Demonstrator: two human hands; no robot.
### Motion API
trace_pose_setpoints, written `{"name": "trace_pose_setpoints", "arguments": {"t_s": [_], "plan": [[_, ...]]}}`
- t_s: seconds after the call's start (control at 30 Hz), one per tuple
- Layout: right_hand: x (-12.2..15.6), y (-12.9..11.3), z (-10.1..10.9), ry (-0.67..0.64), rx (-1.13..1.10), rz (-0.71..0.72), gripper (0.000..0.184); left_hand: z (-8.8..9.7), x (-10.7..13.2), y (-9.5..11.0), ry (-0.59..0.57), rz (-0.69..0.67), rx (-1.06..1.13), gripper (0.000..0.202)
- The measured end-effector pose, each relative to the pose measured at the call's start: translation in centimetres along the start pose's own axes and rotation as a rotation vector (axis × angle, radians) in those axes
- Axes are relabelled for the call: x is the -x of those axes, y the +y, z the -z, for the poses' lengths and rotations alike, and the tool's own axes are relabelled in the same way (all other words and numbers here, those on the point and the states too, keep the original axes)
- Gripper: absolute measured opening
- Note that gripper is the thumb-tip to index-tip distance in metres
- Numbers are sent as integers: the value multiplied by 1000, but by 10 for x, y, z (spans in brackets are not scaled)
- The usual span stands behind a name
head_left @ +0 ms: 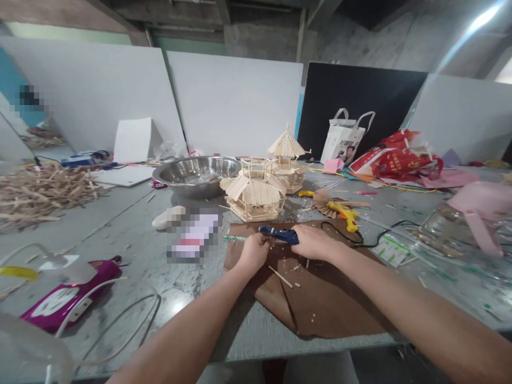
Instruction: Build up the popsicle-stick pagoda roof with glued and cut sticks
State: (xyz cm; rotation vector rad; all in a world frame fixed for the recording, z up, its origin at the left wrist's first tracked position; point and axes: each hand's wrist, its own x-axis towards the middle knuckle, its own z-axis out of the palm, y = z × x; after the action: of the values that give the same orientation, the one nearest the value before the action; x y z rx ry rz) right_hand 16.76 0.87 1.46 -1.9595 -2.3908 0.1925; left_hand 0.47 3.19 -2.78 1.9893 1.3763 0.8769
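Note:
My right hand [314, 242] is wrapped round a dark blue hand cutter [285, 234], its head pointing left. Beside that head, my left hand [256, 250] is closed in a pinch; what its fingers hold is too small to make out. A thin green-and-white strip [235, 238] lies just left of the left hand. Both hands are over a brown sheet [332, 304], where short stick pieces [281, 277] and crumbs are scattered. Behind them stands a pavilion model of thin wooden sticks [256, 194], with an open frame on top.
A second stick model with a pointed roof [287, 146] stands behind. Around are a steel basin [196, 176], phone [196, 234], white mouse-shaped object [168, 217], purple power strip [72, 296] with cables, stick pile [44, 192], yellow glue gun [347, 215], pink-lidded jug [448, 224] and red bag [396, 157].

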Motion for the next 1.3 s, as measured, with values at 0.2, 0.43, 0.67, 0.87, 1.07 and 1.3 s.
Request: {"name": "trace_pose_setpoints", "arguments": {"t_s": [0.2, 0.43, 0.67, 0.87, 1.07, 1.3], "plan": [[-3, 8, -11, 100, -18, 151, 51, 3, 2, 1, 53, -82, 12, 17], [-6, 17, -24, 165, -11, 246, 68, 7, 6, 4, 78, -259, -57, 22], [-5, 24, -25, 197, -16, 343, 72, 13, 4, 4, 0, -318, -147, 22], [-4, 28, -26, 208, -21, 379, 74, 16, 5, 5, -19, -362, -286, 23], [-4, 28, -27, 219, -14, 387, 74, 16, 5, 5, -20, -389, -245, 23], [-3, 32, -27, 209, 20, 372, 73, 23, 6, 8, -335, -26, 214, 33]]}}
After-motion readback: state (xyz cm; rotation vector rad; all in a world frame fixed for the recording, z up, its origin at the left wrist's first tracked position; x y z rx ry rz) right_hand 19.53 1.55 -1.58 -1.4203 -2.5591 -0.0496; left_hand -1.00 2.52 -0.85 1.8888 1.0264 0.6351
